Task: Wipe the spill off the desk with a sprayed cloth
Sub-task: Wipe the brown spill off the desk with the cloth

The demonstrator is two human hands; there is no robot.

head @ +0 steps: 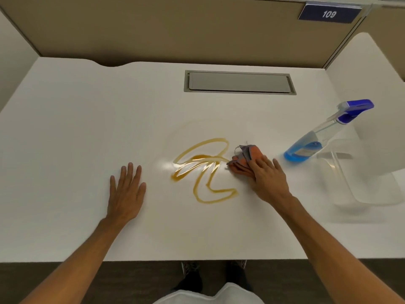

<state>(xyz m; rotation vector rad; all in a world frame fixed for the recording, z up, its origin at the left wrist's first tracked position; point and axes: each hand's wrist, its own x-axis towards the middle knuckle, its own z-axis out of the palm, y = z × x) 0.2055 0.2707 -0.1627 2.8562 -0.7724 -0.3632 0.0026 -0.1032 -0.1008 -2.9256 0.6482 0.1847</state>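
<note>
Bare forearms, no sleeves or rings on either hand [126, 191], white top [208, 297] at the bottom, dark trousers [192, 279], patterned shoes [190, 267] below the desk [65, 128] edge.

White tabletop [87, 110], amber spill [203, 170] at centre, crumpled orange-grey cloth [243, 159] touching the spill's right edge, spray bottle [322, 137] further right, closed grey hatch [238, 82] beyond the spill

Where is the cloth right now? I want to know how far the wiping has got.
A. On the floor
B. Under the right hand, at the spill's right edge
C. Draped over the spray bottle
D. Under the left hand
B: the right hand presses the cloth on the desk at the right edge of the spill, while the left hand lies flat and empty.
</note>
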